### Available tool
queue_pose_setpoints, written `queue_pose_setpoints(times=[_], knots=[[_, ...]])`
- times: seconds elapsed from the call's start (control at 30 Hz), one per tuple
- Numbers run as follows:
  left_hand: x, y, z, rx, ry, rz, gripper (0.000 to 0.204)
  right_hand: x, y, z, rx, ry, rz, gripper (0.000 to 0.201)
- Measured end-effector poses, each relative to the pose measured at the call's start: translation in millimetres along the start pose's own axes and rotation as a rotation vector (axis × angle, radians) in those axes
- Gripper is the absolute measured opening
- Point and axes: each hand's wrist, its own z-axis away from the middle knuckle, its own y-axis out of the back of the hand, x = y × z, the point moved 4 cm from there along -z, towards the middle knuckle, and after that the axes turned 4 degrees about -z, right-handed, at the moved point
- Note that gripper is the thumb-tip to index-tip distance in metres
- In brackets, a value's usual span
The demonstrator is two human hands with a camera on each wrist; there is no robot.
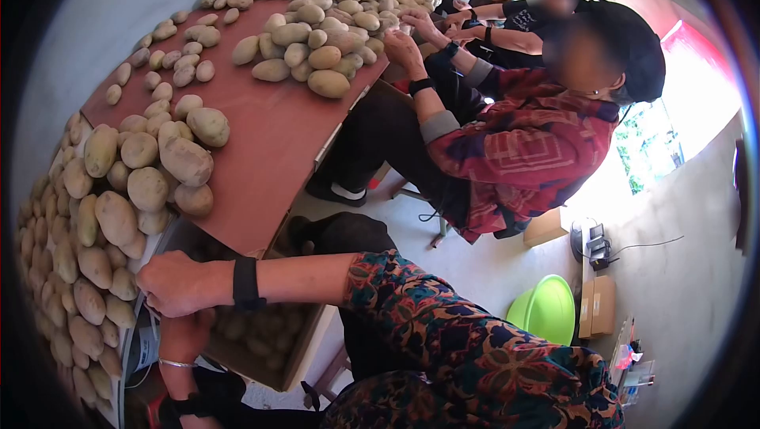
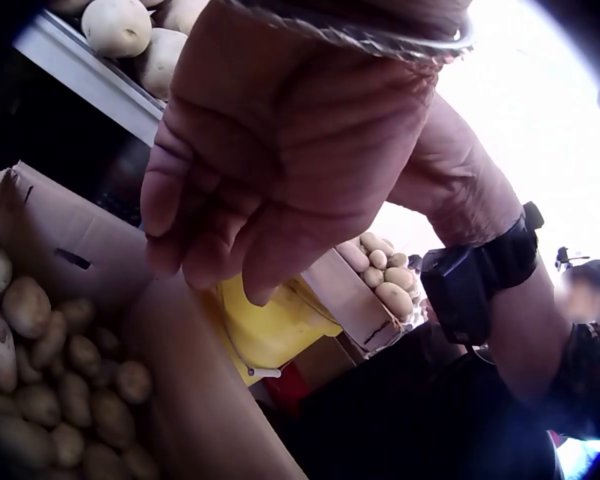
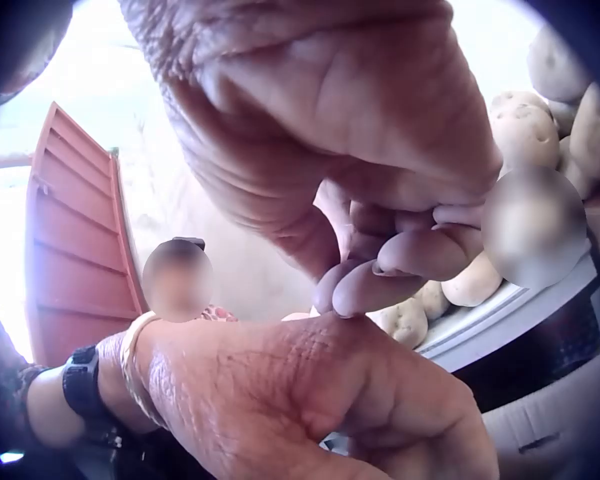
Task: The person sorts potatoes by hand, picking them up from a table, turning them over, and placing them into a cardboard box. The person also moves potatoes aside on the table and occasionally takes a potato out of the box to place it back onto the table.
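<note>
My right hand [image 1: 180, 282], with a black strap at its wrist, is at the edge of the potato heap [image 1: 117, 219]. In the right wrist view its fingers [image 3: 420, 252] bend inward and the thumb comes up to them, with nothing visible between. Just below, my left hand [image 1: 186, 335] wears a twisted silver bracelet [image 2: 380, 42]. The right fingertips are right at the back of it in the right wrist view. From the left wrist view, its fingers [image 2: 210, 255] hang loosely bent over a cardboard box [image 2: 195, 350] of potatoes, and the palm is bare.
A reddish-brown tabletop [image 1: 261, 140] carries more potato piles [image 1: 305, 49]. Beside it sits a person in a red patterned shirt [image 1: 522, 152], with others further along. A yellow container [image 2: 270, 320] stands beside the box. A green tub [image 1: 546, 310] is on the floor.
</note>
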Motion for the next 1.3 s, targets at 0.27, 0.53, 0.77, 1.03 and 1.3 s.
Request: queue_pose_setpoints(times=[0.27,0.53,0.77,1.03,1.3], knots=[[-22.7,10.2,19.6,0.212,0.03,-0.073,0.024,33.8,-17.0,16.3,-0.35,-0.15,0.339,0.023],[-29.2,22.6,21.7,0.119,0.123,-0.001,0.027,127.4,-76.2,20.3,-0.539,-0.829,-0.212,0.02],[-33.8,35.8,38.5,0.199,0.132,0.044,0.026,196.8,-123.1,22.8,-0.078,-0.985,-0.305,0.024],[-58.5,46.8,56.2,0.367,0.183,0.005,0.021,222.8,-116.9,22.6,-0.159,-0.842,0.342,0.033],[-64.9,52.9,58.5,0.407,0.192,0.062,0.022,268.0,-165.0,28.7,-0.515,-0.555,0.784,0.054]])
